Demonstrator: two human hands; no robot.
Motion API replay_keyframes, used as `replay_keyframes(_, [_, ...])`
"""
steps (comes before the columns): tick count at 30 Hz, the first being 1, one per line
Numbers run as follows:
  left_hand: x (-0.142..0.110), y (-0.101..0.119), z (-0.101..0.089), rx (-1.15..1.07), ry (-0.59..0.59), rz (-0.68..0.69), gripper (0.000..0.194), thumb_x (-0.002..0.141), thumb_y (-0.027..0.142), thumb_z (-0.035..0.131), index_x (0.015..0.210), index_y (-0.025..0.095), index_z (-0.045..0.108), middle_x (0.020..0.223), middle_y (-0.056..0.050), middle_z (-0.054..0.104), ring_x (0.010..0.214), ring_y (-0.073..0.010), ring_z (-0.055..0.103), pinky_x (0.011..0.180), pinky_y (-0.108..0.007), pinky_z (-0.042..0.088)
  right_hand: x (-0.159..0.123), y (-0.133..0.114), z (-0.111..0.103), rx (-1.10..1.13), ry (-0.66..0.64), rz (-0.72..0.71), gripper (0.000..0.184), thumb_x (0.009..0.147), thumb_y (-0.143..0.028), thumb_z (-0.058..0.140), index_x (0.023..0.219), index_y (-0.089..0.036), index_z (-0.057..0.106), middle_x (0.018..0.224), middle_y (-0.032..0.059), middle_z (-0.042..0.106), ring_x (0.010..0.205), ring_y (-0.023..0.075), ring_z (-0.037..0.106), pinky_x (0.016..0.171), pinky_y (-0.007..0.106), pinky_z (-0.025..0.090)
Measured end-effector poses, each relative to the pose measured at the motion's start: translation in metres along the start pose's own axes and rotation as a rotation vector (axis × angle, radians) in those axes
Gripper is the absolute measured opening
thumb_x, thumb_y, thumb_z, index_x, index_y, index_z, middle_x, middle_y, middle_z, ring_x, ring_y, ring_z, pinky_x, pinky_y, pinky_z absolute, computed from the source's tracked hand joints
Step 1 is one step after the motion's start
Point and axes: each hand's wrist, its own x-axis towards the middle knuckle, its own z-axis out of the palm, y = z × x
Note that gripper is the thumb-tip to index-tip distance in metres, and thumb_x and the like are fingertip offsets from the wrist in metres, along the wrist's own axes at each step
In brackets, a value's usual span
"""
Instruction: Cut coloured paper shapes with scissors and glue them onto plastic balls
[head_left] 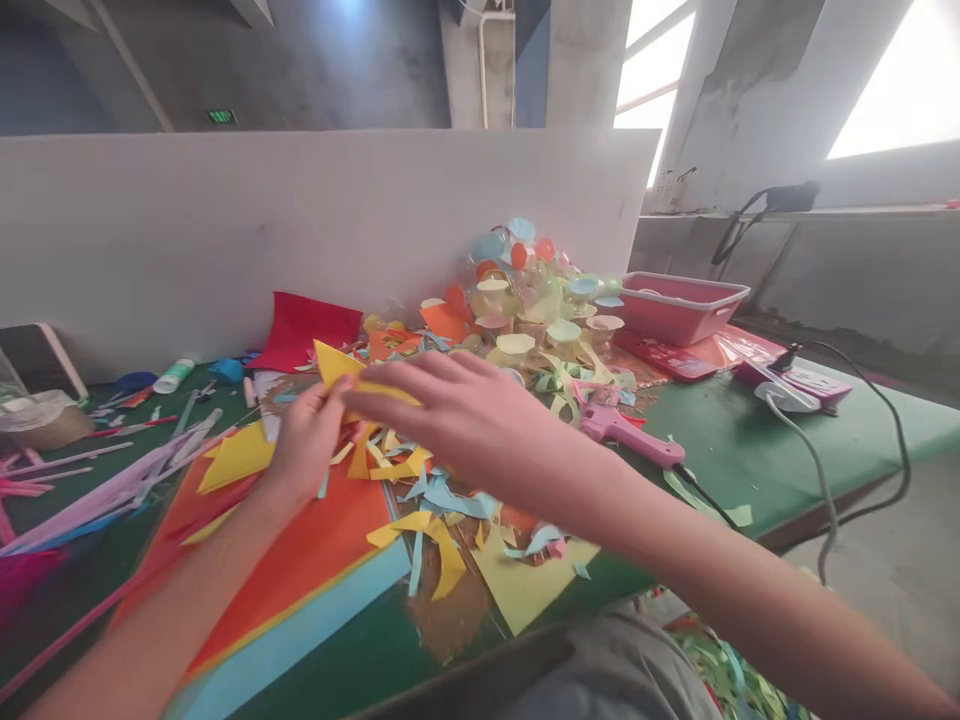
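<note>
My left hand [309, 440] pinches a piece of yellow paper [334, 362] between thumb and fingers, above a stack of orange sheets [300, 560]. From the right, my right hand [450, 405] reaches across, its fingers bent over the same yellow paper and close to my left fingertips. The right thumb and part of the paper are hidden behind that hand, and the fingers are slightly blurred. Under and beside my hands lie curled yellow paper offcuts [442, 550] and light blue scraps [454, 497]. More yellow paper [238, 457] rests left of my left wrist.
Clear cups with coloured paper rims [517, 345] are heaped at the back. A pink glue gun [630, 430] trails its cord on the right, near a pink basket [686, 310] and a power strip [795, 390]. Pipe cleaners [142, 475] lie left; a white board [300, 220] stands behind.
</note>
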Motion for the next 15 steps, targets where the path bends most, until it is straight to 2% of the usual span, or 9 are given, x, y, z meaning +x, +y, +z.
replay_keyframes(2, [-0.002, 0.002, 0.003, -0.09, -0.106, -0.102, 0.033, 0.071, 0.05, 0.07, 0.076, 0.019, 0.058, 0.055, 0.005, 0.052, 0.04, -0.0084, 0.046, 0.038, -0.021, 0.037, 0.01, 0.025, 0.017, -0.078, 0.047, 0.002, 0.051, 0.091, -0.006, 0.053, 0.139, -0.021, 0.044, 0.144, 0.0099, 0.044, 0.125, 0.0265, 0.045, 0.098, 0.04, 0.044])
replay_keyframes(4, [-0.005, 0.003, 0.005, -0.16, -0.221, -0.194, 0.037, 0.07, 0.052, 0.071, 0.079, 0.018, 0.058, 0.06, 0.004, 0.057, 0.04, -0.0071, 0.045, 0.037, -0.02, 0.036, 0.015, 0.044, 0.036, -0.094, 0.056, -0.002, 0.045, 0.093, -0.008, 0.051, 0.136, -0.022, 0.049, 0.142, 0.0088, 0.047, 0.121, 0.0257, 0.049, 0.095, 0.041, 0.046])
replay_keyframes(6, [-0.007, 0.004, 0.006, -0.175, -0.285, -0.233, 0.041, 0.07, 0.055, 0.07, 0.078, 0.017, 0.057, 0.059, 0.004, 0.057, 0.04, -0.0069, 0.045, 0.038, -0.02, 0.036, 0.015, 0.055, 0.05, -0.069, 0.069, -0.01, 0.038, 0.094, -0.012, 0.051, 0.13, -0.023, 0.054, 0.134, 0.0079, 0.054, 0.111, 0.0231, 0.053, 0.091, 0.039, 0.048])
replay_keyframes(11, [-0.012, 0.007, 0.007, -0.23, -0.326, -0.258, 0.044, 0.07, 0.056, 0.071, 0.084, 0.016, 0.059, 0.054, 0.006, 0.053, 0.042, -0.0071, 0.046, 0.039, -0.018, 0.035, 0.006, 0.058, 0.056, -0.045, 0.074, -0.023, 0.043, 0.091, -0.004, 0.048, 0.129, -0.025, 0.055, 0.134, 0.0066, 0.054, 0.11, 0.0221, 0.053, 0.087, 0.037, 0.048])
replay_keyframes(15, [-0.015, 0.006, 0.007, -0.217, -0.385, -0.295, 0.045, 0.072, 0.058, 0.068, 0.084, 0.016, 0.057, 0.052, 0.006, 0.053, 0.042, -0.0076, 0.045, 0.039, -0.019, 0.035, 0.006, 0.058, 0.059, 0.065, 0.128, 0.015, 0.028, 0.098, -0.019, 0.045, 0.119, -0.025, 0.062, 0.123, 0.0067, 0.06, 0.103, 0.0217, 0.056, 0.084, 0.036, 0.047])
